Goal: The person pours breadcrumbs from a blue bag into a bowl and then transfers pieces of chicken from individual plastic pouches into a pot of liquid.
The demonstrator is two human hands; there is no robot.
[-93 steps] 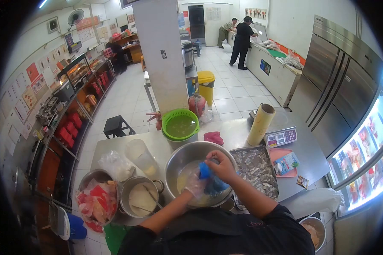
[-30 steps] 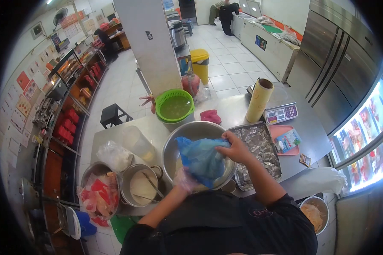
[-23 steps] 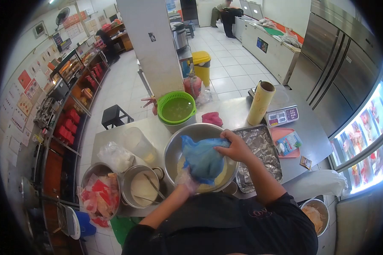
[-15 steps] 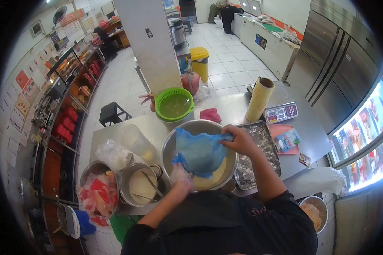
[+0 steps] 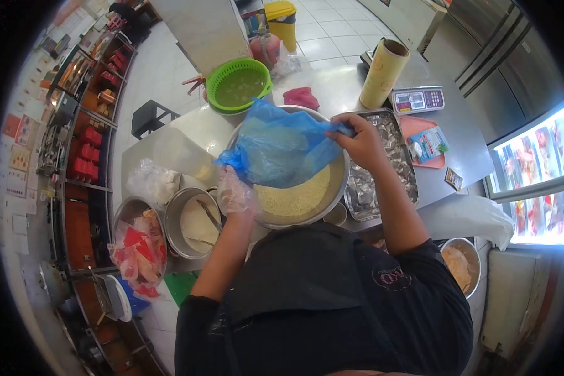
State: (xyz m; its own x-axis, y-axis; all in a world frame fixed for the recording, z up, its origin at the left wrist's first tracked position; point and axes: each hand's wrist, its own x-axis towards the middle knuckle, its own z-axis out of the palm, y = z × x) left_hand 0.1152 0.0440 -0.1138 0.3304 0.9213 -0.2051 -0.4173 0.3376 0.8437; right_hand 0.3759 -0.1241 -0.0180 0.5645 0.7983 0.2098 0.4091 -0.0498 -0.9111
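Bag now higher btwn hands

Your view, colours only | bag: translucent blue | bowl: silver, pale yellow crumbs | colander: bright green | cloth: pink-red | roll: tan | tray: salmon pink | your shirt: black

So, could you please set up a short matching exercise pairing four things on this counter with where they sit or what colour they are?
Things:
1. blue plastic bag
2. green colander
3. foil-lined tray
4. wrap roll

Descriptions:
A. upright beside the scale
B. stretched between both hands over the big steel bowl
C. flat, on the bowl's right
D. round, beyond the bowl

Pairs: 1-B, 2-D, 3-C, 4-A
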